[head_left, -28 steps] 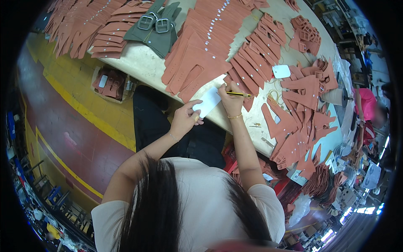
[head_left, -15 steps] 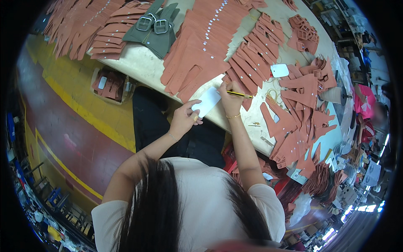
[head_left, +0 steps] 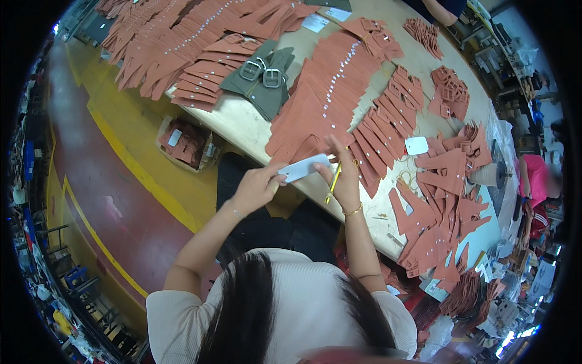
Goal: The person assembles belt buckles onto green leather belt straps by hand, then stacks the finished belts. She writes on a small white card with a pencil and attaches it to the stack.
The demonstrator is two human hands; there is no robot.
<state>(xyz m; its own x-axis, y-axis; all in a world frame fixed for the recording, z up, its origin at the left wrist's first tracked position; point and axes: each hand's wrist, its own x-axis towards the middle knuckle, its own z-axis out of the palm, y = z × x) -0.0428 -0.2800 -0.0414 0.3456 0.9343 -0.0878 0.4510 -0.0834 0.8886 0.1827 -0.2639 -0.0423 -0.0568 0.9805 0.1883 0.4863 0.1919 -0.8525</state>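
A white rounded tag [head_left: 305, 168], perhaps a small stack of them, is tilted above the table's front edge. My left hand [head_left: 259, 187] grips its near-left end between thumb and fingers. Tucked in my right hand [head_left: 346, 176] is a yellow pencil [head_left: 333, 182], its length pointing down toward me. The thumb and fingers of that hand are at the tag's right end; whether they press on it I cannot tell. Just beyond the tag lies a fanned row of reddish-brown leather pieces [head_left: 327, 91] with small white stickers.
A green leather piece with two buckles [head_left: 260, 79] lies left of that row. More leather straps [head_left: 388, 121], another white tag [head_left: 416, 145] and a thread cone [head_left: 484, 175] are on the table [head_left: 242, 130]. A box of leather pieces [head_left: 185, 145] stands on the floor.
The pencil has swung from pointing right to pointing down. My right fingers have opened around the tag's right end, and the tag is tilted flatter. The whole view has shifted.
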